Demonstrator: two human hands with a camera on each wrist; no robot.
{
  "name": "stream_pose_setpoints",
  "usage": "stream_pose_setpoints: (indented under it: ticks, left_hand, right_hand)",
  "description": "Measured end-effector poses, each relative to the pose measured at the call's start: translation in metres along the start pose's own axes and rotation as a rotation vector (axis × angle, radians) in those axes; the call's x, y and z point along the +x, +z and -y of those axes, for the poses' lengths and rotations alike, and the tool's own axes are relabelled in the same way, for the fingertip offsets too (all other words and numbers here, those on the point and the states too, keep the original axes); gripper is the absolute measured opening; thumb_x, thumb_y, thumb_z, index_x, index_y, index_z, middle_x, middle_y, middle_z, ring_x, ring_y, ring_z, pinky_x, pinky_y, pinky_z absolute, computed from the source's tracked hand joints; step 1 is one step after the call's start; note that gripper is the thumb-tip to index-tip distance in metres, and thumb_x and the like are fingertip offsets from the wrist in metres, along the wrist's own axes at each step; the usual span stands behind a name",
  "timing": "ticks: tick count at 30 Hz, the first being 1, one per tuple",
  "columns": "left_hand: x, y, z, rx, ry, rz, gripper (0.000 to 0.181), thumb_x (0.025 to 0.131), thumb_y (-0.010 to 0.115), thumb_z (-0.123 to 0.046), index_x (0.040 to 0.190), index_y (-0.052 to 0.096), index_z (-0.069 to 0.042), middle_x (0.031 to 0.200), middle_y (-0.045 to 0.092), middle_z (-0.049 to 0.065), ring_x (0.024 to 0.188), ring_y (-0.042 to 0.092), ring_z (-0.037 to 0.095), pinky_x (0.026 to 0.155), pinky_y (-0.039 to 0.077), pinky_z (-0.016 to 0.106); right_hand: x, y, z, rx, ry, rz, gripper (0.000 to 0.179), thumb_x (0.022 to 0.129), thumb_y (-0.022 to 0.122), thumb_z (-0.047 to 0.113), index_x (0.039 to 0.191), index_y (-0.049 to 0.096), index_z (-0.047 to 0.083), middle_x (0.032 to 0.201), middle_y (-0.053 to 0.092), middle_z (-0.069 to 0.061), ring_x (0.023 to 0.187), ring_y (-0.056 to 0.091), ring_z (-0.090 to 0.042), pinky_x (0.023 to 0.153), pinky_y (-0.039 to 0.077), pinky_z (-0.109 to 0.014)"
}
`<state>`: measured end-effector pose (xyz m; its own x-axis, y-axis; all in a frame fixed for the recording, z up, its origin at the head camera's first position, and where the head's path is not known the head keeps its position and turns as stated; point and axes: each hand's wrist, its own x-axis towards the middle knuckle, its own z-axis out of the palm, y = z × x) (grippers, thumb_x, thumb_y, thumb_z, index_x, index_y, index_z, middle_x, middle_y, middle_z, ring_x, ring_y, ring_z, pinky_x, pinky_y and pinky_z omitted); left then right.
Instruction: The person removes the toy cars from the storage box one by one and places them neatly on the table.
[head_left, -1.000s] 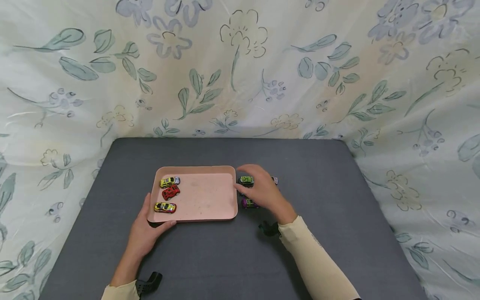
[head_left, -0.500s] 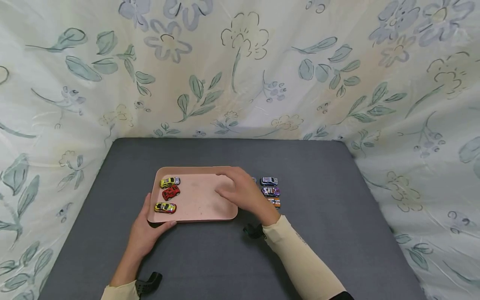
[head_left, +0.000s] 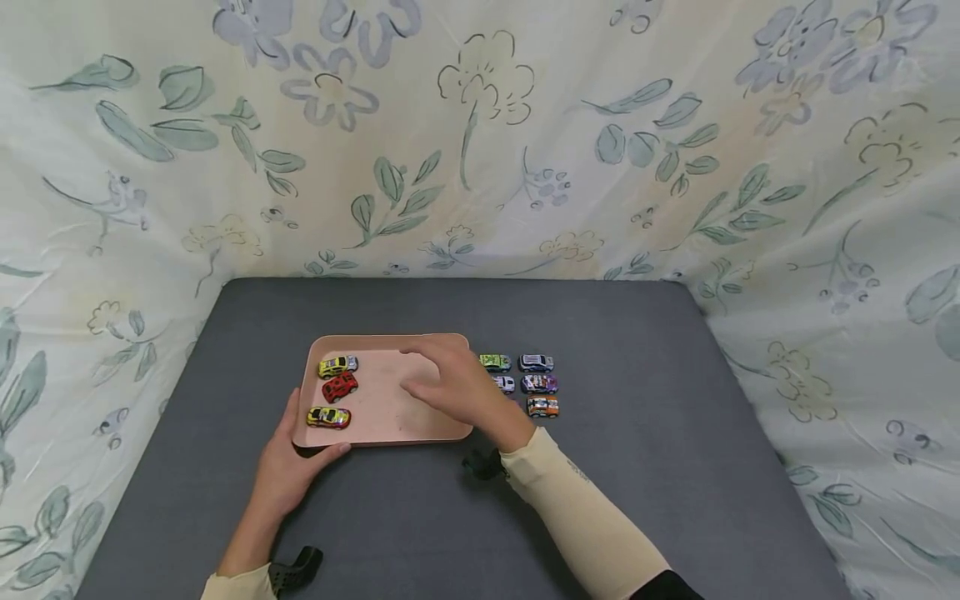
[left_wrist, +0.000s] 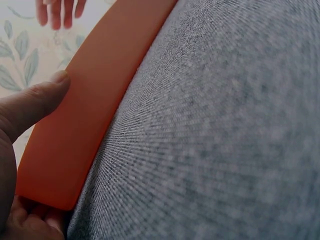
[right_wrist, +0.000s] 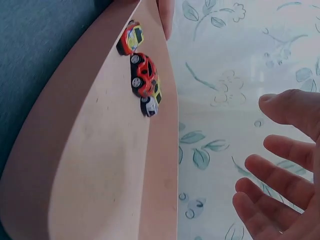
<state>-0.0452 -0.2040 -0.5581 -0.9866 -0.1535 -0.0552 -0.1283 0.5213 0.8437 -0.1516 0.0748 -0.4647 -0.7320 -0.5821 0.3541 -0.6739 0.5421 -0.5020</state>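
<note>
A pink tray (head_left: 390,437) lies on the grey table. My left hand (head_left: 283,473) grips its near left corner, the thumb on the near wall and the fingers round the left side. Along the tray's left side sit a yellow toy car (head_left: 337,366), a red toy car (head_left: 340,387) and a yellow-and-red toy car (head_left: 328,417). Above the right part of the tray hovers my right hand (head_left: 468,387). Its thumb and fingers are spread apart, and the right wrist view shows nothing between them.
Right of the tray stand a green toy car (head_left: 495,362), a white toy car (head_left: 506,384), a silver toy car (head_left: 536,363), a purple toy car (head_left: 540,383) and an orange toy car (head_left: 543,406). My right wrist covers part of this group. A floral curtain (head_left: 480,167) hangs behind the table.
My right hand has moved left, from over the toy cars beside the tray to above the tray. The left hand, the tray and the three cars in it have stayed put.
</note>
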Motion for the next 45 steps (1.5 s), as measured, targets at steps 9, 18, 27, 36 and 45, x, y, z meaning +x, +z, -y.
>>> stream_pose_setpoints:
  ticks: [9,18,27,36,45]
  left_hand:
    - [-0.002,0.0,-0.002,0.003,0.001,-0.001,0.125,0.079,0.088,-0.042,0.165,0.001,-0.02,0.163,0.025,0.024,0.147,0.025,0.047,0.11,0.026,0.069]
    - [-0.003,0.001,-0.001,-0.005,0.02,-0.011,0.123,0.08,0.088,-0.04,0.165,0.002,-0.018,0.161,0.028,0.026,0.146,0.028,0.047,0.108,0.029,0.068]
    - [-0.004,0.002,0.0,-0.014,0.018,-0.008,0.123,0.079,0.088,-0.041,0.165,0.002,-0.019,0.162,0.026,0.026,0.146,0.028,0.047,0.108,0.028,0.068]
    - [-0.007,0.001,0.0,-0.009,0.022,-0.008,0.123,0.079,0.088,-0.041,0.165,0.003,-0.018,0.162,0.025,0.027,0.145,0.028,0.049,0.107,0.028,0.07]
    - [-0.007,0.002,0.001,-0.005,0.035,-0.02,0.123,0.079,0.089,-0.04,0.165,0.005,-0.018,0.163,0.023,0.025,0.146,0.027,0.048,0.108,0.028,0.069]
  right_hand:
    - [0.009,0.011,0.013,-0.005,-0.003,0.017,0.041,0.094,0.075,0.034,0.131,0.067,0.016,0.132,0.065,0.004,0.127,0.056,-0.011,0.106,0.044,-0.034]
    - [0.012,0.03,0.022,-0.006,-0.055,0.017,0.039,0.093,0.076,0.033,0.128,0.067,0.018,0.127,0.065,0.006,0.124,0.055,-0.007,0.104,0.044,-0.025]
    - [0.015,0.047,0.035,-0.029,-0.074,0.014,0.036,0.091,0.078,0.03,0.125,0.069,0.021,0.122,0.066,0.008,0.119,0.054,-0.006,0.099,0.044,-0.021]
    - [0.02,0.062,0.045,-0.038,-0.084,-0.008,0.039,0.088,0.081,0.03,0.124,0.07,0.021,0.118,0.069,0.007,0.119,0.055,-0.006,0.101,0.043,-0.019]
    - [0.025,0.077,0.049,-0.064,-0.075,-0.004,0.033,0.087,0.082,0.027,0.117,0.073,0.018,0.111,0.07,0.006,0.11,0.057,-0.006,0.094,0.045,-0.016]
